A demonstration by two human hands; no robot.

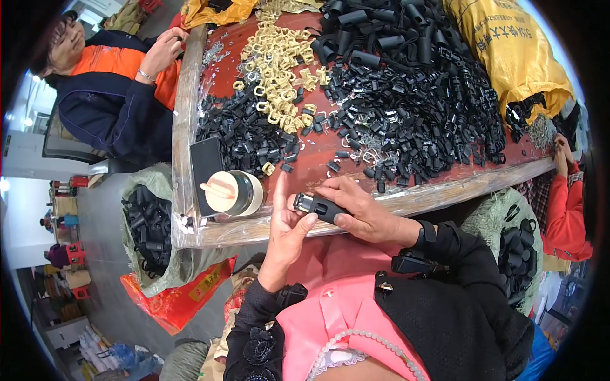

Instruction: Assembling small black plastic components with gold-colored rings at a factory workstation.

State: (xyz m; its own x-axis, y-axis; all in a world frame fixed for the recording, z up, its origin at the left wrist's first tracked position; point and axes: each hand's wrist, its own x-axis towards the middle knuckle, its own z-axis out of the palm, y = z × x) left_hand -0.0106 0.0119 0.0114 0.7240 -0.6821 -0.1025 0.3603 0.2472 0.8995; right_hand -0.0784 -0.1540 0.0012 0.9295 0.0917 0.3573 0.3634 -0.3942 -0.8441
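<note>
Near the front edge of the table (308, 159), the person's two hands meet over a black part (327, 209) with a bright silver end pointing left. The right hand (368, 213) grips its black body from the right, thumb below and fingers along the upper side. The left hand (286, 232) is at the silver end, its index finger straight up and its thumb against the lower side of the part; whether its remaining fingers close on anything cannot be told. Just left of the hands, a jar with a cream lid (220, 191) stands beside a dark flat slab (206, 168) at the table's corner. Beyond them lie a heap of small black pieces (244, 130), a trail of cream-coloured buckles (283, 66) and, to the right, a far larger black heap (413, 114). A yellow sack (521, 54) sits at the far right. Below the table's left side, a pale green woven sack (181, 263) holds black pieces, with a red bag (175, 305) under it. A co-worker in orange and navy (117, 108) sits at the left; a red sleeve (565, 216) shows at the right.
</note>
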